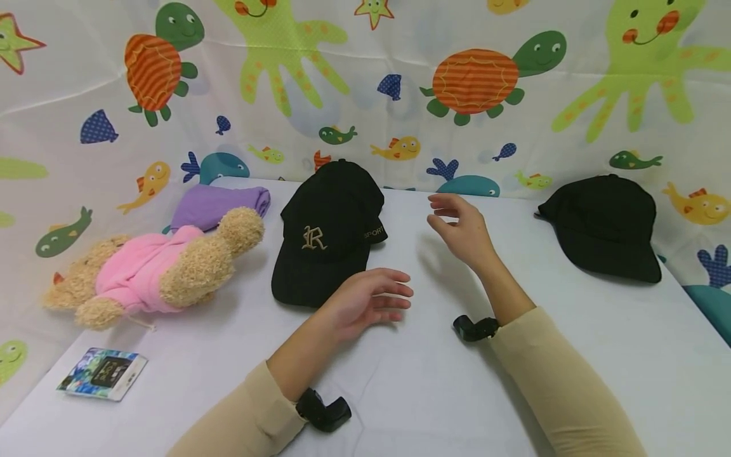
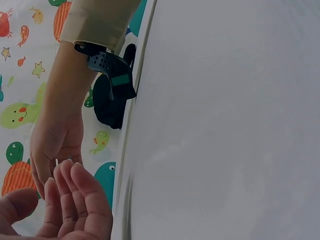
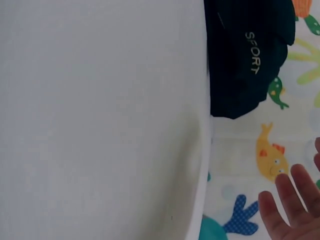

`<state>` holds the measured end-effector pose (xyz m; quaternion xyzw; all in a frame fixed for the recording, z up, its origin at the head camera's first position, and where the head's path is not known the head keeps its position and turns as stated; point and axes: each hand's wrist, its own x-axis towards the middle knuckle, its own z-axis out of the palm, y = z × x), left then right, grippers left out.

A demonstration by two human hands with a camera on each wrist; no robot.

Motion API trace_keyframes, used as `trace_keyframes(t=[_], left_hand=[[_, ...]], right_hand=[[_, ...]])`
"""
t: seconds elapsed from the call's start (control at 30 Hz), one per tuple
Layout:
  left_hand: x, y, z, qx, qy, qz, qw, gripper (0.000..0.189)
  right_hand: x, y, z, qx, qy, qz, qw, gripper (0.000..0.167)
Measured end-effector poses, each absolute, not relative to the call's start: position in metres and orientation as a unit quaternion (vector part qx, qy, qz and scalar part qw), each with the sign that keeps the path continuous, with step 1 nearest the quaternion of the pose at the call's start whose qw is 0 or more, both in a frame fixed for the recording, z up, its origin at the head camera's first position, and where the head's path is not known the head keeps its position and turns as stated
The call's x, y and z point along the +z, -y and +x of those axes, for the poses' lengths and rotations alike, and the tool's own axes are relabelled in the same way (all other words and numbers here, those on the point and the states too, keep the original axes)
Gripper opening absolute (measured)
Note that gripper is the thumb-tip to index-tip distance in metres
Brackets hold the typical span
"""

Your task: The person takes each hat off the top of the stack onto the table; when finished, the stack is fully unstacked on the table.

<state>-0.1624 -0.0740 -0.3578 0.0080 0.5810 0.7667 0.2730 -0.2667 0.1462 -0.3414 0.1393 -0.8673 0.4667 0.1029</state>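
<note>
In the head view my left hand point(image 1: 365, 301) hovers at the lower right of a black baseball cap point(image 1: 328, 235) with a gold letter on its front; its fingers are loosely bent and hold nothing. My right hand point(image 1: 461, 230) is raised over the white table, to the right of that cap, with bent, empty fingers and a shadow beneath it. The left wrist view has the left fingers point(image 2: 80, 205) in front of the right hand point(image 2: 57, 145). In the right wrist view, the right fingers point(image 3: 295, 205) are spread, apart from the cap point(image 3: 245, 60) marked SPORT.
A second black cap point(image 1: 608, 225) lies at the far right. On the left are a teddy bear point(image 1: 143, 273) in pink clothing, a folded purple cloth point(image 1: 219, 204) and a small flat printed packet point(image 1: 104, 374). A sea-animal curtain point(image 1: 365, 95) hangs behind the white table point(image 1: 422, 381).
</note>
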Motion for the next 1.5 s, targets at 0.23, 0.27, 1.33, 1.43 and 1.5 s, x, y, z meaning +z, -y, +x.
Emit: trace_keyframes(t=[0.23,0.27,1.33,1.43,1.5], left_hand=[[-0.357,0.087,-0.159,0.773,-0.577,-0.001,0.262,0.04],[-0.357,0.089,-0.159,0.774,-0.578,-0.004,0.258,0.039],[-0.352,0.154,-0.147,0.765,-0.618,-0.014,0.18,0.038],[-0.351,0.162,-0.145,0.768,-0.615,-0.012,0.178,0.035],[-0.35,0.169,-0.145,0.768,-0.615,-0.012,0.178,0.034]], right_hand=[[-0.34,-0.129,-0.267,0.47,0.866,0.149,0.089,0.04],[-0.34,-0.127,-0.267,0.471,0.865,0.151,0.088,0.04],[-0.341,-0.092,-0.268,0.514,0.84,0.173,0.03,0.028],[-0.34,-0.089,-0.267,0.519,0.837,0.171,0.028,0.027],[-0.34,-0.087,-0.267,0.522,0.835,0.171,0.029,0.027]])
